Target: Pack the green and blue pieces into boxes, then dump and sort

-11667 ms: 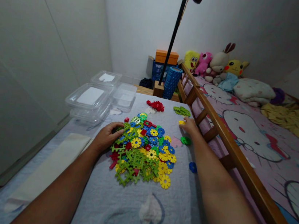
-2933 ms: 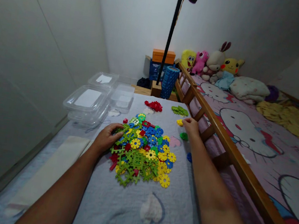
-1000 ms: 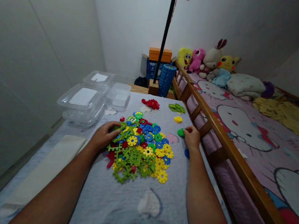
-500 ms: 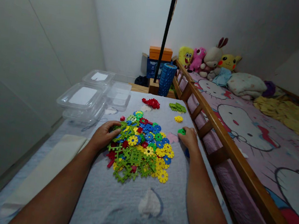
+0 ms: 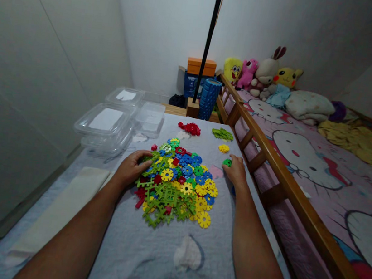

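Observation:
A heap of plastic interlocking pieces (image 5: 176,184) in green, yellow, blue and red lies on a grey blanket (image 5: 164,255). My left hand (image 5: 132,169) rests on the heap's left edge, fingers curled over green pieces. My right hand (image 5: 236,170) lies to the right of the heap, fingers closed beside a small green piece (image 5: 227,162); whether it grips the piece I cannot see. Farther back sit a yellow piece (image 5: 223,148), a small group of red pieces (image 5: 189,128) and a group of light green pieces (image 5: 222,134).
Clear plastic containers (image 5: 112,123) stand at the left back. A wooden bed rail (image 5: 272,164) runs along the right, with a pink bed and plush toys (image 5: 263,74) behind. A black pole (image 5: 208,46) on a wooden block, a blue roller and boxes stand at the far end.
My right hand drew back from the yellow piece at the rear to the green piece near the heap. The left hand stayed on the heap.

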A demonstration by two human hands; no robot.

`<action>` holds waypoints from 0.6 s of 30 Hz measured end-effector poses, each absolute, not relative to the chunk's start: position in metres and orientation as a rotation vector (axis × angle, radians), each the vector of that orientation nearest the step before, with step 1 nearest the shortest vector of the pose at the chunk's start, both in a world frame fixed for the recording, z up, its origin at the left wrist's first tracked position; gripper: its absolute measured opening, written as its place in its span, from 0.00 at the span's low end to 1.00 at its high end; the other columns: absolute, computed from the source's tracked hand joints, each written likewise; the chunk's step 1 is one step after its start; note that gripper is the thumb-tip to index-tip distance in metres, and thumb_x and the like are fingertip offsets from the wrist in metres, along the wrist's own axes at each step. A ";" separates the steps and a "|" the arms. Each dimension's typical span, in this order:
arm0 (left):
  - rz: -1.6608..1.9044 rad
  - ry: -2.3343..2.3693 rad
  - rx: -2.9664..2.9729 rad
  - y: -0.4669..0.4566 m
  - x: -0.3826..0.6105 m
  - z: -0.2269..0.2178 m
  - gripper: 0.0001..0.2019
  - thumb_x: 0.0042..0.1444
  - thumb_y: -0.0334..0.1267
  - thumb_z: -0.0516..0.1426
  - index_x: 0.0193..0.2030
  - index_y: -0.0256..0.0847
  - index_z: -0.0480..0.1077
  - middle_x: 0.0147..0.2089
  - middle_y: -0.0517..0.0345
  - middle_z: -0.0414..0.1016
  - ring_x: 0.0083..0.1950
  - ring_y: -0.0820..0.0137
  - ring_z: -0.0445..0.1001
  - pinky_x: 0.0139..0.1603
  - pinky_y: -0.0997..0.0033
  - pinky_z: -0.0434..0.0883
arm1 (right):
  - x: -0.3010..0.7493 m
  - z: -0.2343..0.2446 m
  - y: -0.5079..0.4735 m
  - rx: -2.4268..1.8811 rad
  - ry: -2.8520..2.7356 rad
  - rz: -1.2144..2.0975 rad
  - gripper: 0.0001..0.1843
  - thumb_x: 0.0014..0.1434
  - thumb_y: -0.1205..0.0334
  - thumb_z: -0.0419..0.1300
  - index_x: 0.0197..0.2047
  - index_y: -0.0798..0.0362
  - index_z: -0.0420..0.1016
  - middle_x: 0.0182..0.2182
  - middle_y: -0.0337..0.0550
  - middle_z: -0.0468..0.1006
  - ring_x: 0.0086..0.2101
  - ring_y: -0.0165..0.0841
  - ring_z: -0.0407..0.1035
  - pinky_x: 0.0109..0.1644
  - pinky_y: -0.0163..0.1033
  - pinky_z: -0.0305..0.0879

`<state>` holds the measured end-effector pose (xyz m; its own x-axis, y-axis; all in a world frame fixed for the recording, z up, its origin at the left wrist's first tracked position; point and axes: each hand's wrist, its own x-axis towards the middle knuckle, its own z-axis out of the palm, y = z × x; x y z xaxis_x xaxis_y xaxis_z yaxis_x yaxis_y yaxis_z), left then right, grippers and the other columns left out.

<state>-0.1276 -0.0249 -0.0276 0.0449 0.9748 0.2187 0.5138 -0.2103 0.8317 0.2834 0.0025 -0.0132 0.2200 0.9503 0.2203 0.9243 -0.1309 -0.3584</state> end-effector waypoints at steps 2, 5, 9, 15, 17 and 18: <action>1.085 1.498 1.775 -0.025 -0.127 -0.027 0.23 0.51 0.57 0.59 0.44 0.41 0.75 0.54 0.48 0.77 0.56 0.55 0.73 0.64 0.53 0.65 | 0.282 -0.006 -0.001 -2.030 -1.699 0.043 0.27 0.53 0.60 0.65 0.57 0.55 0.73 0.53 0.57 0.69 0.53 0.46 0.66 0.56 0.43 0.61; 1.079 1.498 1.772 -0.025 -0.127 -0.026 0.23 0.51 0.57 0.59 0.45 0.42 0.75 0.54 0.48 0.77 0.56 0.55 0.74 0.64 0.52 0.66 | 0.276 0.005 -0.012 -1.938 -1.810 0.135 0.17 0.54 0.60 0.65 0.48 0.54 0.77 0.45 0.52 0.73 0.46 0.42 0.68 0.51 0.42 0.62; 1.072 1.491 1.772 -0.025 -0.128 -0.027 0.23 0.52 0.57 0.59 0.45 0.41 0.75 0.55 0.47 0.77 0.56 0.55 0.74 0.64 0.52 0.66 | 0.260 0.010 -0.034 -1.751 -2.123 0.490 0.04 0.53 0.63 0.65 0.35 0.52 0.77 0.33 0.42 0.75 0.36 0.34 0.67 0.41 0.37 0.60; 1.084 1.502 1.778 -0.024 -0.129 -0.031 0.22 0.52 0.56 0.59 0.46 0.42 0.75 0.54 0.48 0.77 0.55 0.56 0.74 0.63 0.53 0.66 | 0.245 0.005 -0.057 -1.682 -2.166 0.594 0.07 0.46 0.69 0.65 0.30 0.52 0.73 0.31 0.38 0.73 0.34 0.32 0.64 0.39 0.35 0.56; 1.093 1.498 1.777 -0.024 -0.129 -0.031 0.22 0.52 0.56 0.59 0.45 0.42 0.75 0.53 0.48 0.78 0.55 0.56 0.74 0.63 0.53 0.67 | 0.245 0.006 -0.058 -1.698 -2.103 0.625 0.09 0.44 0.70 0.65 0.29 0.51 0.71 0.30 0.36 0.72 0.32 0.31 0.63 0.36 0.34 0.55; 1.092 1.494 1.779 -0.023 -0.129 -0.030 0.22 0.52 0.56 0.59 0.45 0.42 0.75 0.53 0.48 0.78 0.55 0.56 0.74 0.63 0.53 0.67 | 0.246 0.007 -0.057 -1.698 -2.070 0.659 0.09 0.44 0.70 0.64 0.29 0.51 0.70 0.29 0.35 0.71 0.31 0.30 0.63 0.35 0.34 0.55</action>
